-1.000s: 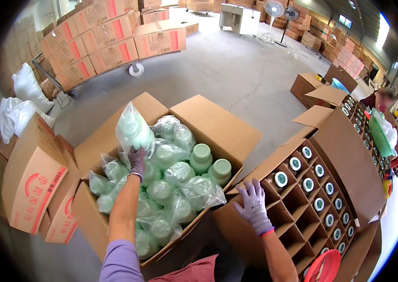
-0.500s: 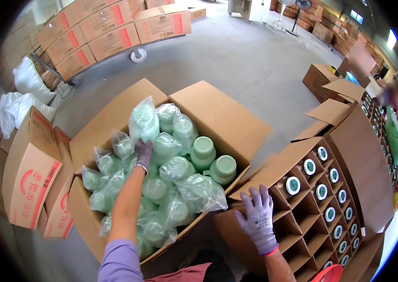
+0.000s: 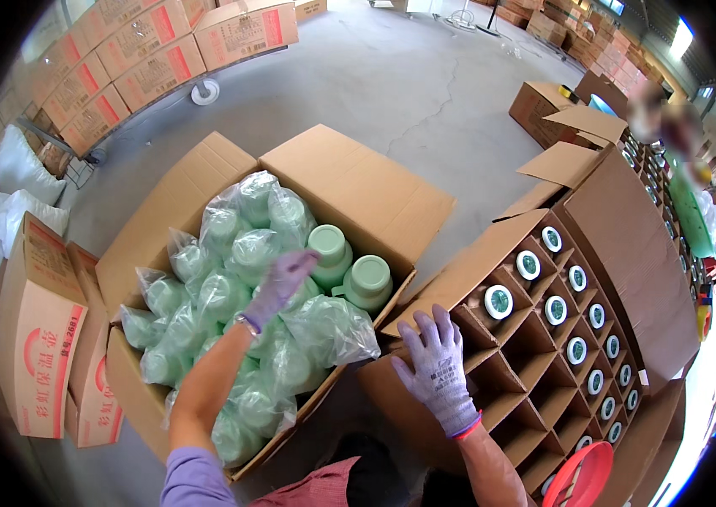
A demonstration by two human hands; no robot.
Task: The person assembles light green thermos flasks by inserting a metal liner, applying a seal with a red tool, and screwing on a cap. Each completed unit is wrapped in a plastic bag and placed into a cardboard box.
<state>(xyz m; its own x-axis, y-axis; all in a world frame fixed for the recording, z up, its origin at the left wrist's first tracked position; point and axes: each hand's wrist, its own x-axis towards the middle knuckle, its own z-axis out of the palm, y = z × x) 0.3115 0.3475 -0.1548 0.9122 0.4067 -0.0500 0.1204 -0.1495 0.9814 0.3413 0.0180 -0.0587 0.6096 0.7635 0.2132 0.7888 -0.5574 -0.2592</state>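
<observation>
My left hand, in a purple-grey glove, is over an open carton of pale green lidded jugs, many in clear plastic bags. It is blurred, with no jug seen in it; its fingertips are beside an unbagged green jug. Another unbagged jug stands to the right of that one. Bagged jugs fill the rest of the carton. My right hand, gloved alike, lies with fingers spread on the near left edge of a divided carton. White-rimmed round tops show in several of its cells.
A red round rim is at the lower right. Folded cartons and white sacks stand at the left. A cart with stacked boxes is behind. People, blurred, are at the far right by more cartons.
My left hand has let go of the bagged jug, which now rests among the others at the carton's far side, and has moved right. The view has shifted; my right hand keeps its place.
</observation>
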